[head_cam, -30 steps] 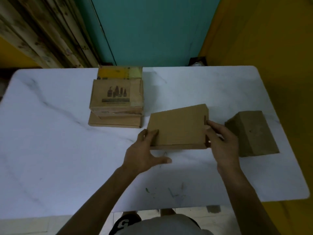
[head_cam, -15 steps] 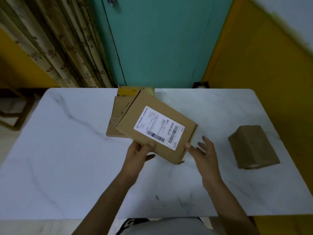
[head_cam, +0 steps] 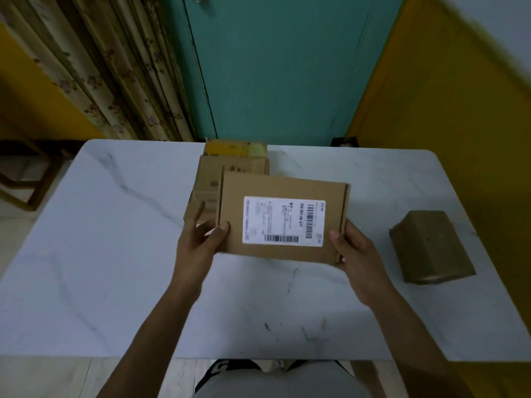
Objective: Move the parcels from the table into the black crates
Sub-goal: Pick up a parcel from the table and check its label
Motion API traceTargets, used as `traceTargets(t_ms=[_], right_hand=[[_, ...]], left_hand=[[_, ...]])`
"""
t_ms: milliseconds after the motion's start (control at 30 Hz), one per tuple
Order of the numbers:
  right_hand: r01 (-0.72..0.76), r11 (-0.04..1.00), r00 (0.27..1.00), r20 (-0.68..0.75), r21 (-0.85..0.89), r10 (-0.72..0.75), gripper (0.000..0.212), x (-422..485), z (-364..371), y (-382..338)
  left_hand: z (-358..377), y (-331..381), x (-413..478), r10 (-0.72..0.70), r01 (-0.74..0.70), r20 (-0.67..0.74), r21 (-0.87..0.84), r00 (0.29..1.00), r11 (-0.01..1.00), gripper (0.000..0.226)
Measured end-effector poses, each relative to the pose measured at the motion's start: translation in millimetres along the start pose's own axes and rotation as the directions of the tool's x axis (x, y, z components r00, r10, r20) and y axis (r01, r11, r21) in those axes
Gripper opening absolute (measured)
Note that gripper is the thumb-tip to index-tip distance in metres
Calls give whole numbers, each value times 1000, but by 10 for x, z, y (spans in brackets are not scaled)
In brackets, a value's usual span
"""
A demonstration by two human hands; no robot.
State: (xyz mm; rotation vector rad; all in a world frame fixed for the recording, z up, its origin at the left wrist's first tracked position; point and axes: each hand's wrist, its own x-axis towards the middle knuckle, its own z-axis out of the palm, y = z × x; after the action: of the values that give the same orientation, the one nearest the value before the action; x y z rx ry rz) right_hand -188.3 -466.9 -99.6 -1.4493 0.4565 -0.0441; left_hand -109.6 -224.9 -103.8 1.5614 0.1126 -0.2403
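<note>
Flat cardboard parcel (head_cam: 283, 219) levelled, left hand (head_cam: 198, 248), right hand (head_cam: 356, 254) gripping

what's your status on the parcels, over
Left hand and right hand grip labelled parcel, held above table. Stack and wrapped parcel wait on table. No crate in view.

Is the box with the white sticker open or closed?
Closed. The lid of the box lies flat with no gap showing, sticker facing up. The left hand and right hand hold its near corners.
</note>
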Motion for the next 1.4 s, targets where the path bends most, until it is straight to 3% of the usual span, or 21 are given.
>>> traceTargets(t_ms=[67, 133, 200, 267, 333, 400, 500, 600, 800, 900, 1033, 1167, 1267, 1400], right_hand=[[65, 987, 996, 63, -145, -57, 36, 103, -131, -139], [141, 963, 990, 31, -229, -138, 35, 247, -209, -268], [207, 956, 956, -163, -206, -242, 33, 396, -179, -375], [241, 965, 890, -372, -105, -263, 47, 505, -70, -449], [280, 958, 844, -459, -64, -277, 55, 576, 26, -490], [290, 954, 836, -464, -80, -293, 43, 638, 75, -480], [184, 981, 925, -328, -59, -193, 17, 684, 141, -420], [100, 993, 983, -145, -65, -109, 13, 687, 238, -325], [92, 993, 995, -42, -80, -96, 13, 593, 627, -331], [108, 992, 994, -20, -59, -109, 16, 519, 943, -342], [146, 989, 988, 48, -31, -144, 21, 293, 1550, -324], [113, 993, 954, 285, -41, -97, 24, -73, 2277, -223], [98, 985, 844, 536, -145, -5, 62, -580, 2920, -19], [182, 951, 726, 687, -251, 42, 72, -1495, 3793, 376]], left_hand=[[-43, 8, -21, -4, 0, 73, 55, 997, 998, 70], [-21, 18, -78, -18, 2, 177, 92, 984, 996, 57], [80, 19, -170, -47, 26, 275, 79, 960, 997, 42], [214, -22, -290, -73, 64, 313, 40, 947, 997, 41], [327, -63, -412, -90, 96, 284, -7, 954, 995, 46], [379, -98, -519, -93, 106, 234, -43, 968, 993, 48], [374, -145, -657, -109, 124, 146, -95, 983, 988, 47], [324, -181, -782, -125, 133, 73, -124, 990, 983, 44], [12, -198, -1011, -120, 121, 18, -114, 993, 986, 45], [-273, -193, -1146, -73, 79, 75, -81, 995, 994, 65], [-710, -282, -1393, 13, -19, -97, -65, 995, 998, 70], [-1288, -378, -1784, 84, -116, -268, -106, 960, 988, 69], [-1818, -429, -2061, 82, -176, -425, -188, 901, 966, 66], [-2701, -465, -2449, 53, -257, -629, -239, 776, 936, 61]])
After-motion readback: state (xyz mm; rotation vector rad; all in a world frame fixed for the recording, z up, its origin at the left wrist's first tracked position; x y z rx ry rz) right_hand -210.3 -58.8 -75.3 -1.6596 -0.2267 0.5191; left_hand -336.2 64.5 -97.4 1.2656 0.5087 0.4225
